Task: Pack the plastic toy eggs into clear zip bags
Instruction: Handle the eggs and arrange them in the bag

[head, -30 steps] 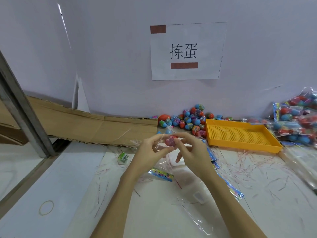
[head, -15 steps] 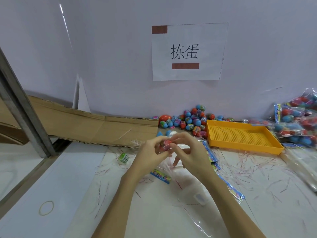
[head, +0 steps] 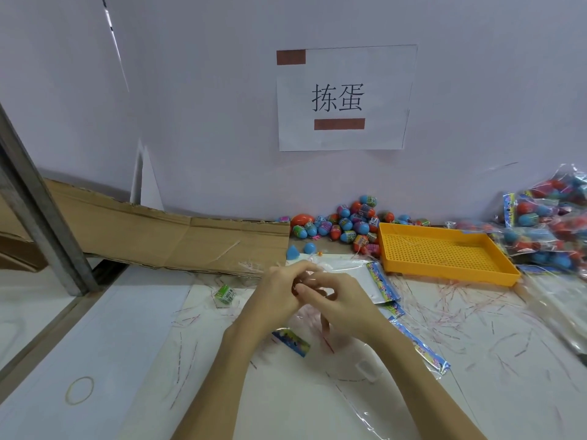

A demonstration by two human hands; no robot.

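- Both hands, left (head: 279,292) and right (head: 344,301), pinching clear zip bag (head: 344,347) above counter (head: 133,338).
- Egg barely visible inside grip.
- Loose eggs (head: 346,225) beside yellow tray (head: 444,252).

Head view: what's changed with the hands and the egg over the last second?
Both hands, left hand and right hand, sank a little toward the white table and closed together. The pink plastic toy egg, in plain sight a second ago, is now almost hidden between the fingers. The clear zip bag still hangs beneath them. Egg pile and orange perforated tray unchanged.
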